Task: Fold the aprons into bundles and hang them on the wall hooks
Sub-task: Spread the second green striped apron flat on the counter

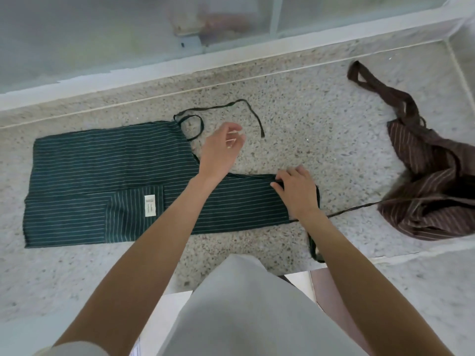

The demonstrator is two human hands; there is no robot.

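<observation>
L hand (223, 146): raised over the desk, just right of green apron's upper edge; fingers loosely curled, grasping nothing.
R hand (298, 192): palm down on right end of green apron, thumb + fingers pinching the fabric edge there.
Green apron (102, 181): dk green w/ thin white stripes, laid flat on desk, long axis L–R; left part wide, right part a narrower strip under the forearms. Pocket w/ white label (149, 206) near centre.
Green apron ties (232, 109): thin dark straps, one looped at the top corner, one trailing right toward brown apron.
Brown apron (434, 191): brown w/ pale stripes, crumpled heap at right end of desk, strap loop pointing to the far side; apart from green apron.
Desk (321, 119): speckled stone top, pale raised rim at back + right.
Window (102, 29): frosted panes behind desk.
</observation>
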